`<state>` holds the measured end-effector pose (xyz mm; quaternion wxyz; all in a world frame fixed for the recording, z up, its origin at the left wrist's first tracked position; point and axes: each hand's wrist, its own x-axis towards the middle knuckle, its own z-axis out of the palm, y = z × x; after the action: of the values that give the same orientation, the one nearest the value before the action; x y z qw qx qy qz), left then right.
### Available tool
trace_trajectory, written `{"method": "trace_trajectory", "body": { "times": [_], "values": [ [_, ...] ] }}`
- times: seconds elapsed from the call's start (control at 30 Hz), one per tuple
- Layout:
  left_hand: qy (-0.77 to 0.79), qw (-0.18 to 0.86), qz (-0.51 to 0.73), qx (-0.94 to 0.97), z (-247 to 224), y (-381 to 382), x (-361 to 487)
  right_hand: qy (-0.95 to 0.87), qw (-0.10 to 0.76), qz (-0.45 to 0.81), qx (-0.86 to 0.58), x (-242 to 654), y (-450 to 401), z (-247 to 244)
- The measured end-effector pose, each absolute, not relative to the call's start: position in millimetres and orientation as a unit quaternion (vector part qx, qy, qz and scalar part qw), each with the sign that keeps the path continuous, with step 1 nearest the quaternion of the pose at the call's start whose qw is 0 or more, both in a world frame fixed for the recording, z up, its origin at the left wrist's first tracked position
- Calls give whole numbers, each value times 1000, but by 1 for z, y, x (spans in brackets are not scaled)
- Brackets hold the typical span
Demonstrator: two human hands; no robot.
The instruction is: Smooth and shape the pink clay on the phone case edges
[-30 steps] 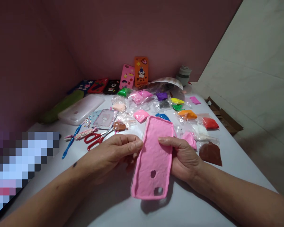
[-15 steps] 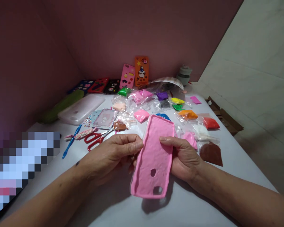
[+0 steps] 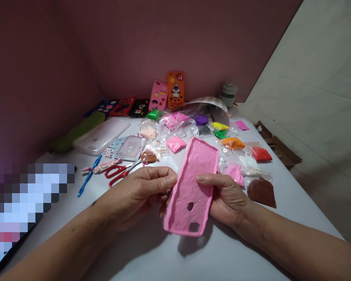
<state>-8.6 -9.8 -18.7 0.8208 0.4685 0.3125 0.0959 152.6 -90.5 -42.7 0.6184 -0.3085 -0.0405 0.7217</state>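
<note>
White counter (image 3: 222, 255) space is backed by a dull pink wall (image 3: 175, 39), with pale tiles (image 3: 321, 78) at the right of the frame. At lower centre, a pink-coated phone case (image 3: 189, 171) is held tilted above the counter, its shadow cast below. Its left edge is pinched by the fingers of the left hand (image 3: 149, 189); its right edge is grasped by the right hand (image 3: 231, 197), the thumb laid over the inner face.

Beside the left hand, red-handled scissors (image 3: 117, 170) are laid near a blue tool (image 3: 89, 177). Farther out at left, a translucent case (image 3: 101, 136) is set down. A pink packet (image 3: 235, 174) is partly hidden by the right hand.

Clear bags are spread beyond: orange (image 3: 233, 143), red (image 3: 261, 153) and purple (image 3: 201, 120) lumps are held in them, and a brown piece (image 3: 261, 190) at right. A lidded jar (image 3: 228, 93) is stood at the back; its contents cannot be told. Against the wall, an orange case (image 3: 176, 89) and a pink decorated case (image 3: 158, 95) are propped. Marks on a curved sheet (image 3: 206, 102) are too small to be read.
</note>
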Motion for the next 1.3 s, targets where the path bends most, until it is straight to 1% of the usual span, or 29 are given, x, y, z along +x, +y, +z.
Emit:
{"method": "trace_trajectory", "body": {
  "times": [0.27, 0.67, 0.9, 1.3],
  "values": [
    [304, 822, 85, 475, -17, -11, -12, -53, 619, 722, -306, 153, -89, -43],
    [307, 787, 97, 526, -22, -8, -12, -62, 625, 720, -294, 153, -90, -44],
    [295, 807, 100, 503, -18, -10, -12, -57, 633, 716, -290, 153, -91, -44],
    [295, 767, 92, 563, -24, -6, -14, -53, 628, 726, -276, 154, -90, -46]
  ]
}}
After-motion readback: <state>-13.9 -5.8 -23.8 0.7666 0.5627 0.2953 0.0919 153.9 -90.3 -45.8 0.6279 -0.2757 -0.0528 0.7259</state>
